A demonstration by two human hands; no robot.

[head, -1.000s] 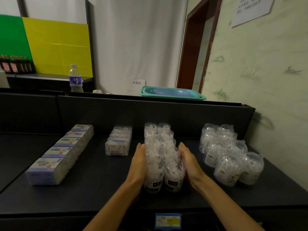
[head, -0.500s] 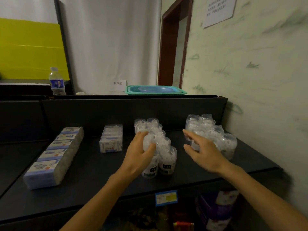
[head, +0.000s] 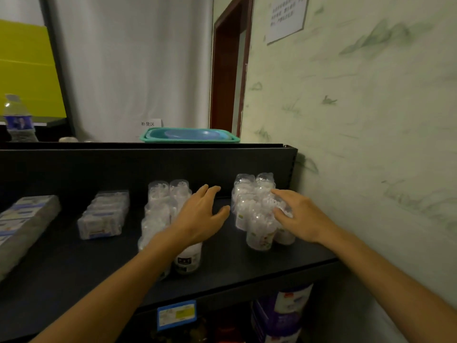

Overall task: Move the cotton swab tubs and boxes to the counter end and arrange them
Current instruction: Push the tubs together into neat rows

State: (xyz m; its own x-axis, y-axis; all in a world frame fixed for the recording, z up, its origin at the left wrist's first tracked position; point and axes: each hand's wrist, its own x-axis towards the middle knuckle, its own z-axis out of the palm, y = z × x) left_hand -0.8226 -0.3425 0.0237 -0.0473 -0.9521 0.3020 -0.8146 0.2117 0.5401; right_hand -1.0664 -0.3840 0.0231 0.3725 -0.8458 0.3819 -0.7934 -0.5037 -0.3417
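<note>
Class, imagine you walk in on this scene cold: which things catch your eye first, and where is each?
Two bare hands reach over the black counter: the right hand touches the cluster of clear tubs by the wall, the left hand hovers beside it. Behind, a teal basin sits on the ledge.

Teal tray (head: 189, 138): rests on top of the dark back panel (head: 123, 167), toward that panel's right end; something blue lies inside it.
Small white sign (head: 150, 123): just left of the teal tray, behind it, printed with dark characters.
Water bottle (head: 19, 120): far left of the teal tray, upright, blue label, clear body.
Yellow board (head: 27, 70): above the bottle, well left of the tray.
White curtain (head: 133, 65): hangs behind the tray.
Brown door frame (head: 228, 70): rises just right of the tray.
Posted notice (head: 286, 17): high on the pale green-streaked wall (head: 358, 120), up and right of the tray.
Blue price tag (head: 176, 314): well below the tray, on the shelf's front edge.
White-and-purple packages (head: 284, 315): lower shelf, below and right of the tray.
</note>
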